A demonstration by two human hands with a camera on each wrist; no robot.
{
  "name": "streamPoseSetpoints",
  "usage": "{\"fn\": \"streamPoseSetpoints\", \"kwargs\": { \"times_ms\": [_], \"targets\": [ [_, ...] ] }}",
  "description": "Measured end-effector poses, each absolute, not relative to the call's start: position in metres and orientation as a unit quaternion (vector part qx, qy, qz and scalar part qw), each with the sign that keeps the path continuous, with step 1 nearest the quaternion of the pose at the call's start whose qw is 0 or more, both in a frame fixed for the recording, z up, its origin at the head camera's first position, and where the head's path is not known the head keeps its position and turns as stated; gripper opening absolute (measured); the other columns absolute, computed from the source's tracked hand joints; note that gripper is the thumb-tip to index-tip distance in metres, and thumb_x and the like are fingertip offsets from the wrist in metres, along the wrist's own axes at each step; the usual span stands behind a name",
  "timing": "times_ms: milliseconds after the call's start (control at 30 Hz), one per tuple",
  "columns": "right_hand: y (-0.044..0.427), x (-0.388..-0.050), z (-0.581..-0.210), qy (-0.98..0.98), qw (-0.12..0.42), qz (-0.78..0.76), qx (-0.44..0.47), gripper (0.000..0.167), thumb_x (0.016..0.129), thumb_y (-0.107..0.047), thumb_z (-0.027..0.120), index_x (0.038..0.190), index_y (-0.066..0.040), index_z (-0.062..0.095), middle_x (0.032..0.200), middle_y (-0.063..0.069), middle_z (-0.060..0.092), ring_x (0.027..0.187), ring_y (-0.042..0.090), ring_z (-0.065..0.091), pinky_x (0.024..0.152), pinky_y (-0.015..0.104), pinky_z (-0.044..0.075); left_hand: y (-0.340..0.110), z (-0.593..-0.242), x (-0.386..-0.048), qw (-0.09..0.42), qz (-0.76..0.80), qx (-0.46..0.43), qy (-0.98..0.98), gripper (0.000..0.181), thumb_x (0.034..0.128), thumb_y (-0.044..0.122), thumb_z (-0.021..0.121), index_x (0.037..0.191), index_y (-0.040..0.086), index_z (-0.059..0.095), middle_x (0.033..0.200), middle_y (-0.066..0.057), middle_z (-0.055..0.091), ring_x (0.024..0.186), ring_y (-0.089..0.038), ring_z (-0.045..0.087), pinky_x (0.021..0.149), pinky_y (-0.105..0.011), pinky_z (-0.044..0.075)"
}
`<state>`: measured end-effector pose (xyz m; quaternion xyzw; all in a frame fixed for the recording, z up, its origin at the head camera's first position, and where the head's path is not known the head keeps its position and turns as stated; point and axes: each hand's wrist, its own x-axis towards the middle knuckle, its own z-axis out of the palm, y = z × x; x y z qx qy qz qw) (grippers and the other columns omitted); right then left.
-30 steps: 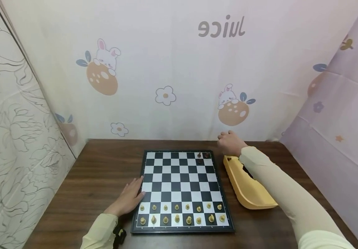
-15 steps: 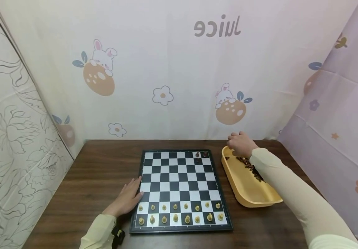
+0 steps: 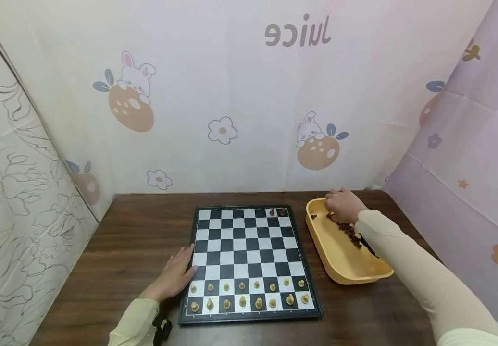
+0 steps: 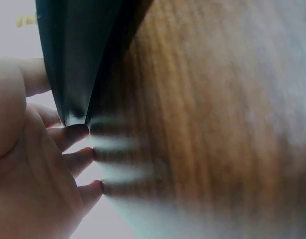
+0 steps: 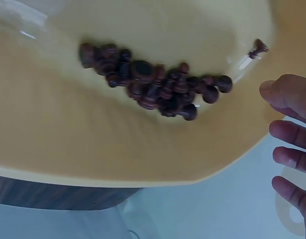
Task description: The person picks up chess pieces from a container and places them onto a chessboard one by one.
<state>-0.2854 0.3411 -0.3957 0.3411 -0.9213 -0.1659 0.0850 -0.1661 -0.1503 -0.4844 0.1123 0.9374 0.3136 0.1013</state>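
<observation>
My left hand (image 3: pixel 173 276) rests at the left edge of the chessboard (image 3: pixel 240 245). In the left wrist view its fingers (image 4: pixel 79 160) reach along the board's dark side and touch the wood. Over the far end of the yellow tray (image 3: pixel 340 259) is my right hand (image 3: pixel 345 206). The right wrist view shows its fingers (image 5: pixel 292 92) apart and holding nothing. A heap of dark brown chess pieces (image 5: pixel 158 87) lies in the tray, with a lone dark piece (image 5: pixel 258 48) nearer the thumb. Three dark pieces, one a knight-like shape too small to confirm (image 3: pixel 272 212), stand in the board's far right corner.
Two rows of pale chess pieces (image 3: pixel 259 303) stand along the board's near side. The brown wooden table (image 3: pixel 145 230) carries board and tray. A printed curtain (image 3: pixel 240 96) hangs directly behind the table, and another (image 3: pixel 469 192) closes the right side.
My right hand has moved right, from beyond the tray's far left corner to above the dark pieces inside it, and lower. My left hand stays at the board's edge. The head view shifts slightly.
</observation>
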Motion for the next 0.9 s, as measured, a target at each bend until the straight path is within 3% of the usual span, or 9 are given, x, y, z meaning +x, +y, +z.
{"fn": "streamPoseSetpoints", "kwargs": {
  "times_ms": [133, 300, 433, 900],
  "targets": [
    [0.344, -0.282, -0.401, -0.921, 0.074, -0.169, 0.344, 0.021, 0.073, -0.01, 0.081, 0.064, -0.015, 0.062, 0.068, -0.002, 0.052, 0.066, 0.02, 0.046, 0.06, 0.039, 0.041, -0.152, -0.485, -0.165, 0.101, 0.314, 0.112, 0.937, 0.062, 0.0986, 0.022, 0.051, 0.15, 0.0, 0.024, 0.152, -0.021, 0.027, 0.142, -0.04, 0.012, 0.113, -0.057, 0.006],
    [0.35, -0.279, -0.411, -0.923, 0.063, -0.141, 0.352, 0.037, 0.071, 0.0, 0.075, 0.056, -0.019, 0.046, 0.062, -0.006, 0.039, 0.06, 0.016, 0.033, 0.057, 0.033, 0.026, -0.152, -0.487, -0.165, 0.102, 0.317, 0.112, 0.936, 0.062, 0.0986, 0.022, 0.051, 0.15, 0.0, 0.024, 0.152, -0.021, 0.028, 0.142, -0.04, 0.013, 0.113, -0.057, 0.006],
    [0.356, -0.28, -0.422, -0.922, 0.056, -0.126, 0.361, 0.043, 0.066, 0.006, 0.067, 0.053, -0.021, 0.036, 0.06, -0.006, 0.033, 0.058, 0.014, 0.027, 0.058, 0.034, 0.023, -0.152, -0.488, -0.165, 0.101, 0.319, 0.113, 0.935, 0.062, 0.0985, 0.022, 0.051, 0.15, 0.0, 0.024, 0.151, -0.021, 0.029, 0.142, -0.04, 0.013, 0.112, -0.058, 0.006],
    [0.362, -0.278, -0.426, -0.916, 0.034, -0.144, 0.374, 0.045, 0.069, 0.008, 0.067, 0.054, -0.02, 0.034, 0.062, -0.006, 0.033, 0.059, 0.013, 0.027, 0.059, 0.036, 0.03, -0.15, -0.487, -0.165, 0.103, 0.317, 0.109, 0.937, 0.062, 0.0983, 0.023, 0.052, 0.15, 0.001, 0.024, 0.151, -0.021, 0.029, 0.142, -0.04, 0.014, 0.113, -0.057, 0.006]
  ]
}}
